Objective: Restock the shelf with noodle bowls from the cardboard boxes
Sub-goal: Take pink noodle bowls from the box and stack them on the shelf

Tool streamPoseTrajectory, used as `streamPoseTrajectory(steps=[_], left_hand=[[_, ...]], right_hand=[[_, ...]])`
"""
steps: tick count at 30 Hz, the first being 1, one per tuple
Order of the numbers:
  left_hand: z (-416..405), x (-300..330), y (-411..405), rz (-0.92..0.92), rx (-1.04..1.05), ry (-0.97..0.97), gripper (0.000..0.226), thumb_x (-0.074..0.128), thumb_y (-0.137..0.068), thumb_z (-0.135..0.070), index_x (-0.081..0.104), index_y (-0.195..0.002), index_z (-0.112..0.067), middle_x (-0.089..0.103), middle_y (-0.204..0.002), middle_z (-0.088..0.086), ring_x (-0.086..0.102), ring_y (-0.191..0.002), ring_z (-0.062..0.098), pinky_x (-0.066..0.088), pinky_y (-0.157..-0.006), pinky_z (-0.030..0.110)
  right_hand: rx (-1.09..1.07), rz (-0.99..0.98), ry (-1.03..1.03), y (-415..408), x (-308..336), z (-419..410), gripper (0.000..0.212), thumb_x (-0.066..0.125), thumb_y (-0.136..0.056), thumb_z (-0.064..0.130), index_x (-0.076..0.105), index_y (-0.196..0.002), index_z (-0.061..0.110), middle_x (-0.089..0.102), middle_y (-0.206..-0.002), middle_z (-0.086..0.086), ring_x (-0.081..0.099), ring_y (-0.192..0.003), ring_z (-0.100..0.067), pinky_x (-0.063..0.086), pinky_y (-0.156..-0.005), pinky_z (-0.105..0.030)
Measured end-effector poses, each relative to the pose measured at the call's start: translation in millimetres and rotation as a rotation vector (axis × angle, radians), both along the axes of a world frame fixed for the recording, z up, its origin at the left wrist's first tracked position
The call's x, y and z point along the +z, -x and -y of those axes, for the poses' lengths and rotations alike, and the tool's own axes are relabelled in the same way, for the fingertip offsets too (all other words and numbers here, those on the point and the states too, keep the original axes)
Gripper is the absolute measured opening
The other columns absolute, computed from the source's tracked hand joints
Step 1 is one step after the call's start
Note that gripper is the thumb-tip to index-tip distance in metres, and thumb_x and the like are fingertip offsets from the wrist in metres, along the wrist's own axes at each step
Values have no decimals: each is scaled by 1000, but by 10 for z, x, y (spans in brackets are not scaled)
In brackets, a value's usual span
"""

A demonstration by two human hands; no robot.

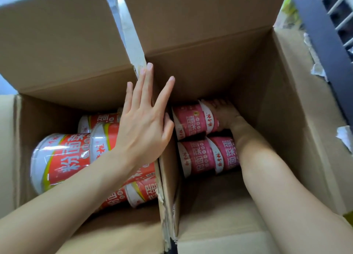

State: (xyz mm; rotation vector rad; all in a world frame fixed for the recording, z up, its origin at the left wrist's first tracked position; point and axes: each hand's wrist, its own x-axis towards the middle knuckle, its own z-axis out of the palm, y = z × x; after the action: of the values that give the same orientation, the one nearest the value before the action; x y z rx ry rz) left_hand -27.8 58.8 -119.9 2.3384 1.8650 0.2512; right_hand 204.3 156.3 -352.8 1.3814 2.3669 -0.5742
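Observation:
Two open cardboard boxes stand side by side. The left box (21,139) holds several orange-red noodle bowls (63,158) lying on their sides. Pink-red noodle bowls (198,156) lie at the bottom of the right box (277,110). My left hand (145,120) is flat with straight, spread fingers and presses on the wall where the two boxes meet. My right hand (223,114) reaches deep into the right box, fingers curled round the top of the far pink noodle bowl (191,120). Its fingertips are partly hidden in shadow.
The raised box flaps (66,34) stand up at the back and block the view beyond. A dark metal shelf post (321,34) with a white wire rack runs down the right edge. Torn white tape hangs off the right flap.

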Motion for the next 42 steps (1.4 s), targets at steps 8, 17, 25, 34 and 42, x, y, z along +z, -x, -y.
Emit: streamPoseTrajectory(steps=[8, 17, 25, 34, 42], left_hand=[[-15, -16, 3, -34, 5, 15, 66, 28, -86, -31, 24, -151, -21, 3, -159, 20, -1, -148, 31, 1, -119, 47], [134, 594, -145, 75, 43, 198, 69, 51, -93, -46, 28, -149, -12, 17, -158, 16, 7, -148, 26, 2, -118, 48], [1079, 2211, -667, 1250, -84, 823, 31, 49, -95, -42, 51, -122, -29, 61, -119, -11, 58, -103, 3, 38, -105, 32], [2494, 3472, -1743, 1213, -890, 705, 81, 84, -63, -47, 46, -130, -19, 62, -120, -3, 59, -112, 14, 48, -96, 35], [3665, 3761, -3217, 1076, -983, 559, 91, 74, -66, -62, 32, -141, -31, 53, -135, -10, 52, -123, 9, 48, -100, 40]], right_hand=[[17, 27, -209, -44, 787, 296, 123, 74, -64, 65, -2, -153, 29, 23, -152, -20, 24, -138, -40, 17, -113, -55], [-574, -477, -463, -90, 2966, 1557, 118, 69, -53, 63, 17, -149, 17, 40, -139, -18, 40, -130, -35, 36, -106, -46], [-1110, -979, -681, 15, 4679, 3026, 126, 90, -46, 50, 15, -146, 37, 33, -150, 6, 32, -140, -11, 31, -114, -32], [-1439, -795, -1109, -436, 5964, 4847, 125, 77, -46, 70, 22, -147, 23, 31, -130, 5, 37, -131, -16, 34, -109, -28], [-1626, -608, -1341, -1345, 6247, 5999, 94, 78, -77, 28, 19, -147, 11, 41, -139, 2, 34, -119, 8, 24, -88, 8]])
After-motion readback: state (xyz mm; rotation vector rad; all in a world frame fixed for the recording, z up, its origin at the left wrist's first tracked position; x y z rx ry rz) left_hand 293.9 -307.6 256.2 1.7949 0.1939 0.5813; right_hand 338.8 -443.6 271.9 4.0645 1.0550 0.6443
